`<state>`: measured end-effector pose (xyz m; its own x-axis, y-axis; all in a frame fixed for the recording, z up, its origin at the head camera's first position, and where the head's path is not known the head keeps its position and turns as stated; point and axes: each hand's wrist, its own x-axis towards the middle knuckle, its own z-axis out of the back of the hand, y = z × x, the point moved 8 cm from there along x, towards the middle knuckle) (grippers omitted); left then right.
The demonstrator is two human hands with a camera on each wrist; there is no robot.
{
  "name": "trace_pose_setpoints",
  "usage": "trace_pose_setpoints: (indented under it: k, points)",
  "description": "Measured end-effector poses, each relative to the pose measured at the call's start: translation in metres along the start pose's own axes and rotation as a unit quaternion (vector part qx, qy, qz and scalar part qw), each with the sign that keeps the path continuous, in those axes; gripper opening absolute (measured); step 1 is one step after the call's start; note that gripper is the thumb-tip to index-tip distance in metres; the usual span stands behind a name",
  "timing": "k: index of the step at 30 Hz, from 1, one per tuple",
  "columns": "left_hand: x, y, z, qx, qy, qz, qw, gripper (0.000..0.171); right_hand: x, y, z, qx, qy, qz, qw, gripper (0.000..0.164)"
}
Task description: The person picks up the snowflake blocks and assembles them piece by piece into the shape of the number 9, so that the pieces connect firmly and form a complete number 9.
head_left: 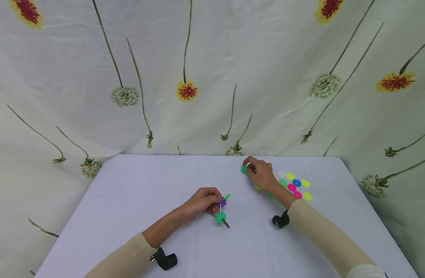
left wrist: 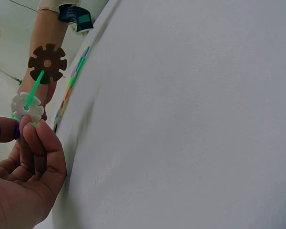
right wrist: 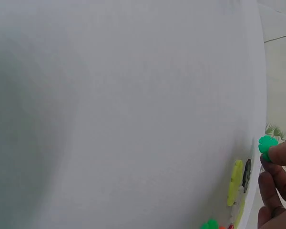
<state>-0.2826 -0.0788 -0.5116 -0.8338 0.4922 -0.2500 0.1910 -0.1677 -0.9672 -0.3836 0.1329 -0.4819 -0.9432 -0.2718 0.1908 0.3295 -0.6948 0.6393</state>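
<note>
My left hand (head_left: 203,201) pinches a small chain of notched plastic discs over the table. In it are a purple disc (head_left: 223,202), an upper green disc (head_left: 228,196), a lower green disc (head_left: 220,217) and a brown disc (head_left: 226,224). The left wrist view shows the brown disc (left wrist: 38,62) and a white disc (left wrist: 32,103) slotted onto an edge-on green disc (left wrist: 35,89); fingers partly hide the purple one. Farther back, my right hand (head_left: 260,173) pinches a single green disc (head_left: 244,170) between thumb and fingertips, raised in the right wrist view (right wrist: 267,143).
Loose discs in several colours lie at the right, partly behind my right arm, among them a yellow disc (head_left: 306,183) and a blue disc (head_left: 296,183). The white table (head_left: 136,185) meets a flower-printed cloth (head_left: 212,112) at its back edge.
</note>
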Motion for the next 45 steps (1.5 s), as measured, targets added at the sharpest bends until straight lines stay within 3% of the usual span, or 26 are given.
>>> trace_pose_setpoints:
  k: [6, 14, 20, 27, 45]
  points:
    - [0.001, 0.001, 0.002, 0.001, -0.002, 0.002, 1.0000, 0.014, -0.013, 0.008, -0.001, 0.039, 0.008, 0.022, 0.999, 0.020]
    - [0.000, 0.001, 0.002, 0.002, 0.003, -0.006, 1.0000, 0.016, -0.033, 0.030, -0.007, 0.107, 0.042, 0.010, 0.993, 0.020]
    - [0.000, 0.001, 0.001, 0.001, 0.008, -0.009, 0.9999, 0.017, -0.047, 0.038, -0.013, 0.162, 0.077, -0.030, 0.983, 0.020]
    - [0.000, 0.001, 0.005, -0.001, -0.002, -0.007, 1.0000, 0.017, -0.056, 0.045, -0.020, 0.243, 0.110, -0.049, 0.963, 0.024]
    - [0.001, -0.002, -0.003, 0.006, 0.003, -0.011, 0.9999, 0.016, -0.068, 0.036, -0.031, 0.294, 0.135, -0.091, 0.942, 0.029]
